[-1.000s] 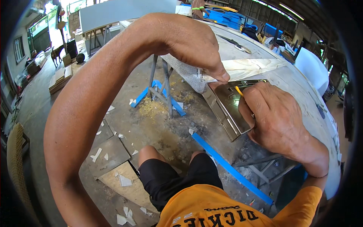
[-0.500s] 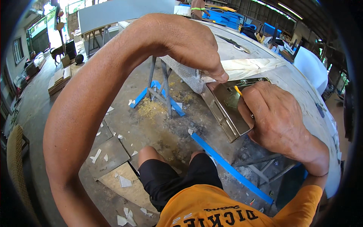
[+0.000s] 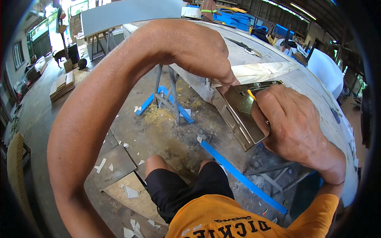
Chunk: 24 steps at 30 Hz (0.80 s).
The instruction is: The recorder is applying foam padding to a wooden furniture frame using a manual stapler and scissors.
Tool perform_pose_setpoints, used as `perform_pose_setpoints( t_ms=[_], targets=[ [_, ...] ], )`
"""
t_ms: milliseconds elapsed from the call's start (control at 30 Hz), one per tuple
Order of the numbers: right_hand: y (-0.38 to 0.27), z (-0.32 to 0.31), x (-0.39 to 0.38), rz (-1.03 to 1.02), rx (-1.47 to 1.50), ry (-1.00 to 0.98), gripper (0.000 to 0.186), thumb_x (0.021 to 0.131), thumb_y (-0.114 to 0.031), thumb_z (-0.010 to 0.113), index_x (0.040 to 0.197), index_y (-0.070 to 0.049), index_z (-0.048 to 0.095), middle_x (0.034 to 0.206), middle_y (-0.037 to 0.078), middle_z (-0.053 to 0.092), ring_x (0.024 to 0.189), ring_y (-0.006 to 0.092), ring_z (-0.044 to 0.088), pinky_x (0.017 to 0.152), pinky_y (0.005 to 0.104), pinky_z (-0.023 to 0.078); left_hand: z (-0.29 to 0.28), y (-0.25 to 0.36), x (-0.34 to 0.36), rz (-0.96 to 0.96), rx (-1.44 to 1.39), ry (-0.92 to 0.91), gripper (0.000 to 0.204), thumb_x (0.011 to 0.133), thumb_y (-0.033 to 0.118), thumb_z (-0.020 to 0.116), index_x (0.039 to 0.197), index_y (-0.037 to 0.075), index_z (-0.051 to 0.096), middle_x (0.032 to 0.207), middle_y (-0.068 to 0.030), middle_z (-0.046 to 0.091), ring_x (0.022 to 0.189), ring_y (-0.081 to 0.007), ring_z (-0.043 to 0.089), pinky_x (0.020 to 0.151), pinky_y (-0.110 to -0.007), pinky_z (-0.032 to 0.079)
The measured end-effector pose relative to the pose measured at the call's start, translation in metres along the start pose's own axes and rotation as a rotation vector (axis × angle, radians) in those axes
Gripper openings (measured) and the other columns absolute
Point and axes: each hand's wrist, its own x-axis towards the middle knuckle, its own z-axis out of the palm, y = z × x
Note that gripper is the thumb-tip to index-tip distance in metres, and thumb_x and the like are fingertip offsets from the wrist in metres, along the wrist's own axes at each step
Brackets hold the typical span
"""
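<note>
A shiny bronze-coloured metal tool (image 3: 237,105), box-shaped with a small yellow part near its top, is tilted over the near edge of a long pale tabletop (image 3: 310,99). My right hand (image 3: 291,119) is closed around its right side. At its far left corner is my left hand (image 3: 208,53), bent down over the table edge. Its fingers are curled, and their tips are mostly hidden behind the tool. What they grip cannot be made out. Beyond the tool lies a pale wood-grained strip (image 3: 262,70).
A dark hand tool (image 3: 246,48) lies farther back on the tabletop. Metal trestle legs (image 3: 174,93), blue strips (image 3: 242,174) and broken white scraps (image 3: 130,192) are on the floor. White curved material (image 3: 325,71) stands to the right. Another person (image 3: 208,10) stands beyond the table.
My left hand has shifted slightly down, and its thumb, which was over the tool's corner, is now lower and partly hidden. The tool has tipped slightly in my right hand.
</note>
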Motion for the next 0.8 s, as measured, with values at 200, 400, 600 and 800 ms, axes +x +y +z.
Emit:
perform_pose_setpoints(
  t_ms=[200,400,600,800],
  targets=[
    [-0.0001,0.0048,0.0005,-0.013,-0.016,0.039,0.025,0.069,0.003,0.067,0.089,-0.007,0.054,0.081,0.007,0.051,0.067,0.0242,0.047,0.06,0.0331,0.04,0.0009,-0.001,0.0003,-0.004,0.01,0.015,0.041,0.083,0.047,0.07,0.078,0.007,0.072,0.071,-0.0063,0.063,0.064,-0.017,0.054,0.061,-0.033,0.043],
    [0.0004,0.0047,0.0002,-0.017,-0.026,0.046,0.026,0.069,0.003,0.067,0.089,-0.006,0.054,0.081,0.007,0.051,0.066,0.024,0.047,0.06,0.0331,0.039,-0.0037,0.0024,0.0,-0.033,0.015,-0.042,0.058,0.075,0.05,0.066,0.101,0.0,0.079,0.104,-0.0187,0.074,0.082,-0.0283,0.063,0.073,-0.045,0.054],
    [0.0013,-0.0009,0.0032,-0.029,-0.011,0.001,0.026,0.069,0.002,0.068,0.089,-0.006,0.054,0.081,0.008,0.051,0.066,0.0239,0.047,0.059,0.0333,0.039,0.0019,-0.0035,0.0003,-0.003,-0.002,0.014,0.044,0.082,0.05,0.069,0.077,0.007,0.071,0.071,-0.0062,0.061,0.066,-0.0173,0.054,0.06,-0.033,0.043],
    [0.0001,-0.0012,0.0037,-0.026,-0.03,0.001,0.025,0.07,0.001,0.068,0.088,-0.006,0.054,0.08,0.008,0.05,0.065,0.0239,0.047,0.059,0.0331,0.039,0.002,-0.0031,0.0003,0.002,-0.002,0.016,0.044,0.082,0.05,0.069,0.076,0.006,0.069,0.074,-0.0071,0.06,0.068,-0.0183,0.054,0.061,-0.034,0.042]
  ],
)
